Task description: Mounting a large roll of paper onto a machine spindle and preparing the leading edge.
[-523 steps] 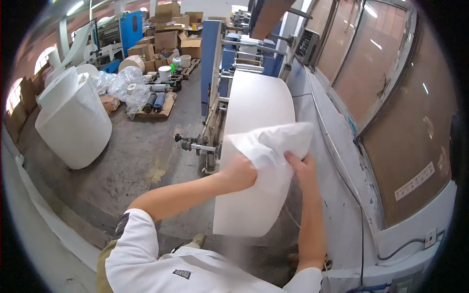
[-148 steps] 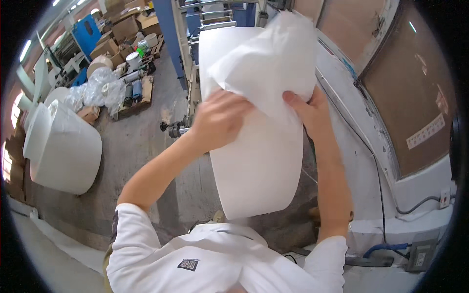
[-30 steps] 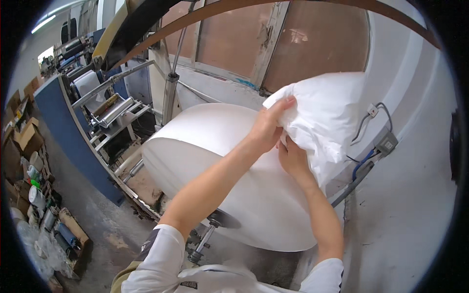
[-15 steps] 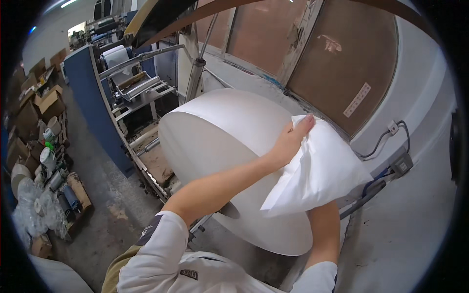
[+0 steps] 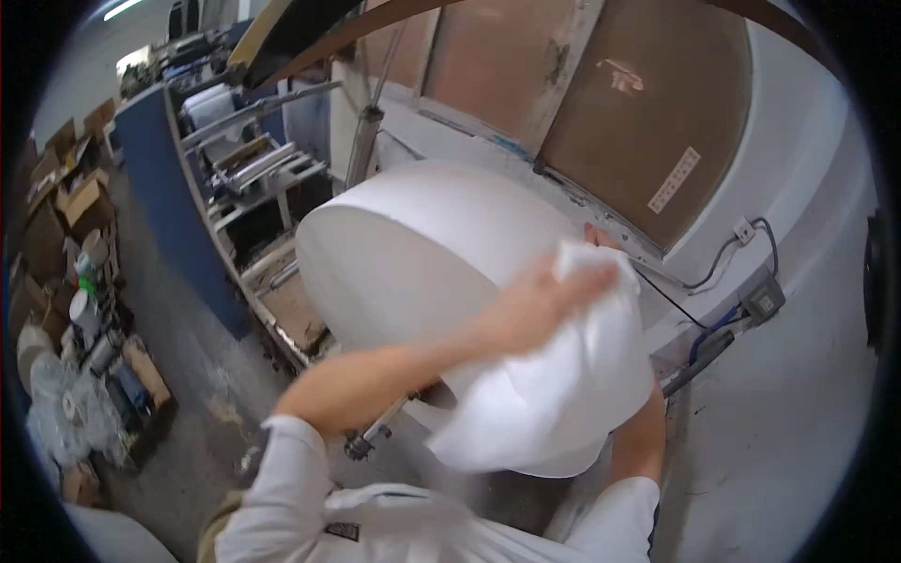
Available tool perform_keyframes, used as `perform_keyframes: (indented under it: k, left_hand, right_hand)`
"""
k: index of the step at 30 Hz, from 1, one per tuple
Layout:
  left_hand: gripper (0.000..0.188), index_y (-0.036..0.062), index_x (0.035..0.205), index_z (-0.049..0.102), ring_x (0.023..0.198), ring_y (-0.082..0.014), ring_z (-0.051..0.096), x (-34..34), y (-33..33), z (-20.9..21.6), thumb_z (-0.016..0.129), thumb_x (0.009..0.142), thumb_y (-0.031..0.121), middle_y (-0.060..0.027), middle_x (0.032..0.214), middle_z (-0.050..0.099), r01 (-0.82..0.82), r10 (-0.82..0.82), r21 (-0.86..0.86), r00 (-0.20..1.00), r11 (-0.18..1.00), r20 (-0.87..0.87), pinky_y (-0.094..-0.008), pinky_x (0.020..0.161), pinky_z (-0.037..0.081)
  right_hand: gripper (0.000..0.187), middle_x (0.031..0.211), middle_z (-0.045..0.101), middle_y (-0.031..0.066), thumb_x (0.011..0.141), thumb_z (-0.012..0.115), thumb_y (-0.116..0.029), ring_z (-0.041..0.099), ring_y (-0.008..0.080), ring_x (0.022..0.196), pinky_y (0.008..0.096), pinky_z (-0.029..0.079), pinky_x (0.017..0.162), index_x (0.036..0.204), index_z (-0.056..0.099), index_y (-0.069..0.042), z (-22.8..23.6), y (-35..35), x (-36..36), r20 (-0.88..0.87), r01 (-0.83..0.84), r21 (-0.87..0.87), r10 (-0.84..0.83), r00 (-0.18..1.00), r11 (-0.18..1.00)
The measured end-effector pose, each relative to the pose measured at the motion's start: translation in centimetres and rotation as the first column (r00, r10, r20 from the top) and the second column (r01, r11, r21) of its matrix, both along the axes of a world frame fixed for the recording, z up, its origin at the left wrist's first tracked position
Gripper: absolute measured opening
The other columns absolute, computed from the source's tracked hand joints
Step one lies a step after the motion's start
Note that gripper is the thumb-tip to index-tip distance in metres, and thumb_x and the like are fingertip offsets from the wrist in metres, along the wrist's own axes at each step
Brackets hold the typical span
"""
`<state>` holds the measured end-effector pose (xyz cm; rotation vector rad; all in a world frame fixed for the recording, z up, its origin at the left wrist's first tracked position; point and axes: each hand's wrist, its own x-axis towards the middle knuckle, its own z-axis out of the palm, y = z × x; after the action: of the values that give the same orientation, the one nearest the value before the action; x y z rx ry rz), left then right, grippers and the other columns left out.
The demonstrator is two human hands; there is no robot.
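Note:
A large white paper roll [image 5: 488, 202] stands in front of me, its flat round side turned toward my left. Crumpled white paper [image 5: 563, 394] hangs in folds over the right part of the roll. My left hand [image 5: 554, 300] is closed on the upper part of this paper; motion blurs its fingers. Behind the paper my right arm reaches upward, and only the fingertips of my right hand [image 5: 599, 235] show past the top edge, curled at the paper. The rest of that hand is hidden.
A machine frame with rollers [image 5: 258, 169] and a blue side panel [image 5: 174, 206] stands to the left. Cartons [image 5: 84, 202] and clear plastic wrap [image 5: 70, 413] line the floor farther left. On the right, a wall socket box [image 5: 762, 298] has cables.
My left hand has swept down and slightly left, drawing the paper with it. The paper is more bunched, and its lower corner hangs lower and farther left. Right fingertips now show above it.

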<state>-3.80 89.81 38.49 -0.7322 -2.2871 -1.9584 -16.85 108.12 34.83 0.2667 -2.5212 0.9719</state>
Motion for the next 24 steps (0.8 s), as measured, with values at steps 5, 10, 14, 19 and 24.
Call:
perform_keyframes:
  k: [5,10,14,19,24]
  left_hand:
    - [0.050,0.0026,0.131,0.051,0.117,-0.0197,0.056,2.7,-14.1,-3.6,0.056,0.095,0.037,-0.0121,0.123,0.060,0.074,-0.068,0.041,0.988,0.996,-0.140,-0.0341,0.103,0.040]
    - [0.046,0.0021,0.122,0.054,0.090,-0.0135,0.062,3.5,-16.1,1.2,0.067,0.088,0.031,-0.0076,0.103,0.064,-0.079,0.018,0.253,0.972,0.964,0.235,-0.0289,0.081,0.050]
    - [0.046,-0.0010,0.118,0.053,0.073,-0.0178,0.061,-1.1,-10.1,4.8,0.068,0.081,0.022,-0.0108,0.090,0.064,-0.043,0.050,-0.211,0.998,0.976,0.026,-0.0336,0.064,0.049]
    - [0.041,0.0046,0.115,0.057,0.080,-0.0242,0.063,-5.8,0.8,6.4,0.065,0.077,0.019,-0.0122,0.091,0.065,-0.144,-0.308,-0.735,0.842,0.663,-0.443,-0.0360,0.069,0.049]
    - [0.041,0.0110,0.117,0.062,0.098,-0.0266,0.066,-3.3,8.0,8.3,0.063,0.079,0.028,-0.0098,0.103,0.067,-0.397,-0.497,-0.917,0.801,-0.021,-0.335,-0.0380,0.077,0.052]
  right_hand:
    - [0.048,0.076,0.063,0.0213,0.097,0.044,-0.044,0.061,0.0407,0.075,0.0473,0.044,0.067,0.075,0.061,-0.004,-3.1,2.8,-5.4,-0.255,0.166,0.252,-0.100,0.962,0.953]
    - [0.042,0.079,0.064,0.0212,0.097,0.046,-0.038,0.061,0.0407,0.079,0.0488,0.044,0.068,0.077,0.061,-0.005,-3.0,3.4,-4.1,-0.271,0.222,0.279,-0.145,0.952,0.934]
    - [0.041,0.080,0.064,0.0195,0.096,0.046,-0.041,0.061,0.0408,0.080,0.0487,0.045,0.068,0.079,0.062,-0.007,-4.1,5.0,-4.2,-0.293,0.246,0.231,-0.174,0.940,0.941]
    - [0.037,0.082,0.065,0.0177,0.092,0.048,-0.042,0.062,0.0398,0.081,0.0481,0.046,0.068,0.084,0.064,-0.009,-5.1,5.3,-4.5,-0.311,0.269,0.249,-0.187,0.932,0.930]
    - [0.035,0.082,0.066,0.0177,0.086,0.054,-0.041,0.063,0.0395,0.079,0.0494,0.047,0.068,0.086,0.065,-0.008,-4.8,5.5,-2.3,-0.308,0.169,0.179,-0.109,0.945,0.969]
